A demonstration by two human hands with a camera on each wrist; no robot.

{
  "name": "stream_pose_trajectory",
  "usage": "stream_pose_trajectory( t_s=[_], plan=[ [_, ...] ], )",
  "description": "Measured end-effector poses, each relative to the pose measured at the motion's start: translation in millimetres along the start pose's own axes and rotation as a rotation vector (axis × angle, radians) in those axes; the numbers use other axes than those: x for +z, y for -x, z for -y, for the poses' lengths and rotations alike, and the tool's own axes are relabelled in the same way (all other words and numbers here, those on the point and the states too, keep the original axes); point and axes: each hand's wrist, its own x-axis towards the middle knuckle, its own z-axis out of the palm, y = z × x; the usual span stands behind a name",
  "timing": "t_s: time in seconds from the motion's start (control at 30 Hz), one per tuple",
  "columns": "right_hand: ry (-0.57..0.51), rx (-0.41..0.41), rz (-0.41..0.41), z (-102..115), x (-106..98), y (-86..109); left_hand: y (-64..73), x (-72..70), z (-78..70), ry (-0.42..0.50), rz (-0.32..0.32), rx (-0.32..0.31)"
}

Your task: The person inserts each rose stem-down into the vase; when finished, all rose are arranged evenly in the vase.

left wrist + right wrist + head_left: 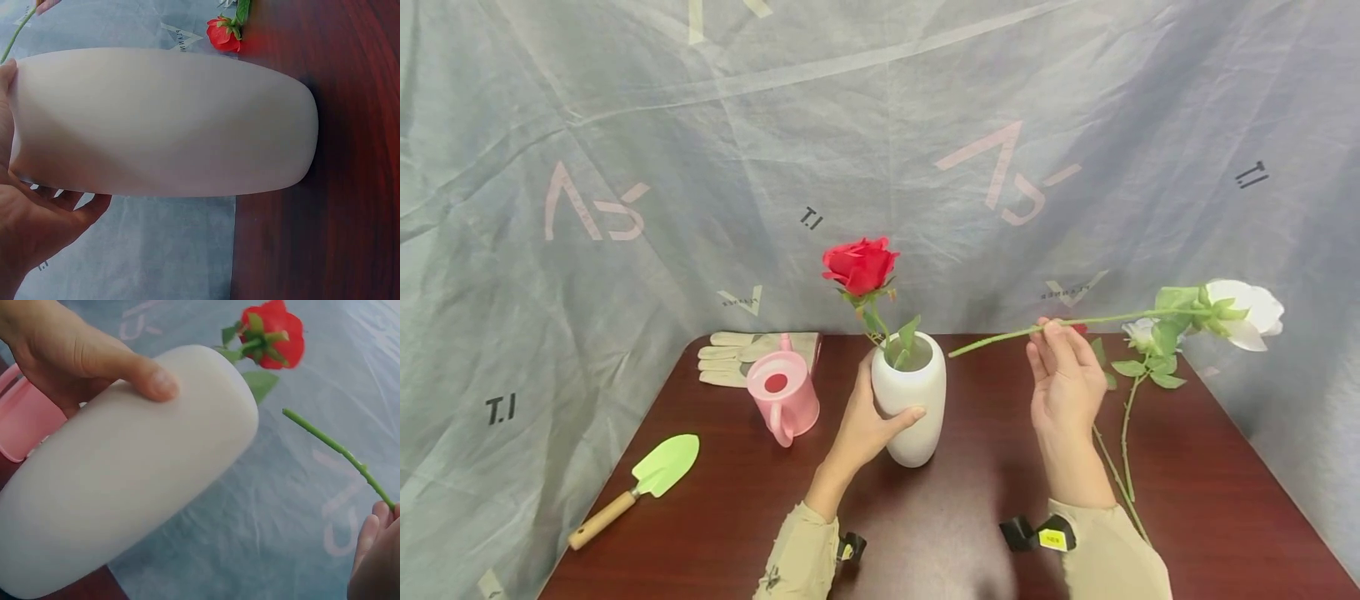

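A white vase (919,408) stands upright on the table, and my left hand (867,423) grips its upper left side, thumb across the front. Out of the vase's mouth rises a red rose (861,267), leaning left, with green leaves at the rim. My right hand (1067,387) pinches the green stem of a white rose (1243,315) between thumb and fingers. That rose lies nearly level in the air, bloom to the right, its bare stem end (306,425) pointing at the vase's mouth and apart from it. The left wrist view shows the vase wall close up.
A pink watering can (786,396) stands left of the vase, before a pair of pale gloves (722,358). Further left lies a green trowel (662,467) with a wooden handle. On the right lie another white rose (1141,333) and a red rose (224,34). Grey cloth hangs behind.
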Motion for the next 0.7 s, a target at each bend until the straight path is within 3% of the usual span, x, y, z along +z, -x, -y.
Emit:
stream_pose_trajectory(
  t_s=[0.1, 0.33, 0.53, 0.7],
  plan=[
    [0.071, -0.081, 0.055, -9, 11, 3.4, -0.6, 0.0, -1.8, 0.003, 0.005, 0.0],
    [0.229, -0.17, 0.084, -26, 26, 10.1, 2.6, -7.1, -38.1, 0.011, 0.014, -0.01],
    [0.349, -0.24, 0.1, -36, 27, 15.9, 2.7, -5.9, -38.6, 0.016, 0.016, -0.008],
    [0.445, -0.234, 0.149, -46, 27, 22.0, 3.9, -5.5, -38.1, 0.017, 0.016, -0.014]
  ],
)
